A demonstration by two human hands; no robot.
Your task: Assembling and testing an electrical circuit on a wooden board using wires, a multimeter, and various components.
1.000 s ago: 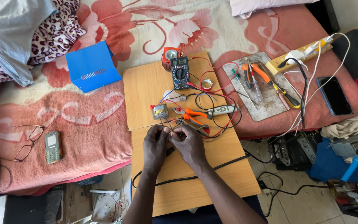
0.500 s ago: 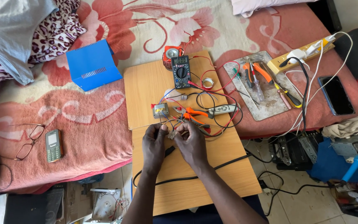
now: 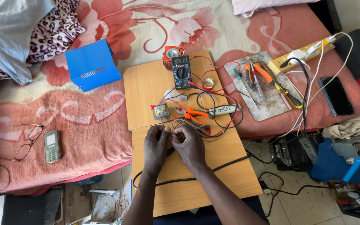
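On the wooden board [image 3: 163,91], near its middle: both hands work close together, fingertips almost meeting.
Left hand [image 3: 156,146]: pinched on thin wires [image 3: 172,124]; the exact grip is hidden by the fingers.
Right hand [image 3: 189,146]: also closed on the same thin wires, just beside the left hand.
Wires, place: at the centre of the board, running from the fingers up to a small grey component [image 3: 161,111].
Advice for this handling: I think it is better to keep both wrists resting on the board and to hold the wire ends short, so that they do not slip or pull the small component.
Risk: the loose red and black leads [image 3: 223,104] lie very near and could be caught by a finger.
Multimeter [image 3: 181,71]: black, at the far edge of the board, its dial facing up.
Orange-handled pliers [image 3: 193,114]: on the board, just beyond the right hand.
Blue metal cover [image 3: 91,64]: left of the board, on the flowered blanket [image 3: 84,121]; folded shape, with a row of slots.
Tool tray [image 3: 263,89]: grey, right of the board, with screwdrivers and pliers.
Power strip [image 3: 301,58]: yellow, farther right of the board.
Small phone [image 3: 52,146] and glasses [image 3: 26,141]: well to the left of the board.
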